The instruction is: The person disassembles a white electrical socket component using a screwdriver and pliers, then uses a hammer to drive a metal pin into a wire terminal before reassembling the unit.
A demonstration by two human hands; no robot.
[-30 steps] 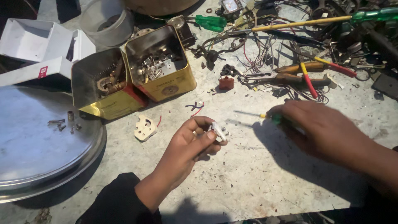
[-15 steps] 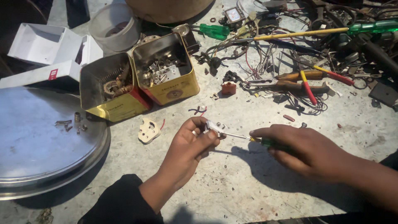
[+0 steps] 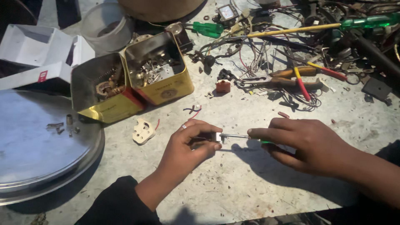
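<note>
Centrally, low in the frame: left hand (image 3: 187, 146) is curled tight around a small white fitting (image 3: 218, 137), most likely a plug or socket part, though the fingers hide most of it. Only its white edge shows, past the thumb and fingertip, on the side facing the other hand.

Right hand (image 3: 306, 143) grips a small screwdriver (image 3: 235, 136); a sliver of green handle shows beneath the fingers. Thin metal shaft runs level from this hand leftwards, tip meeting the white fitting. Fitting thus sits between the two hands, touching the left, joined to the right only by the shaft. Both hands are just above the counter (image 3: 233, 187), a pale speckled surface.

Near the left hand, up and to its left: a loose cream-coloured cover piece (image 3: 143, 131) lying flat. Beyond it, two open yellow tins (image 3: 133, 79) side by side, both holding small metal hardware. Far left: a large round metal lid (image 3: 37, 146) with a few screws on top. Behind the hands: a tangle of wires (image 3: 258, 54), red-and-yellow-handled pliers (image 3: 306, 75), a long yellow-shafted screwdriver with green handle (image 3: 316, 27).
</note>
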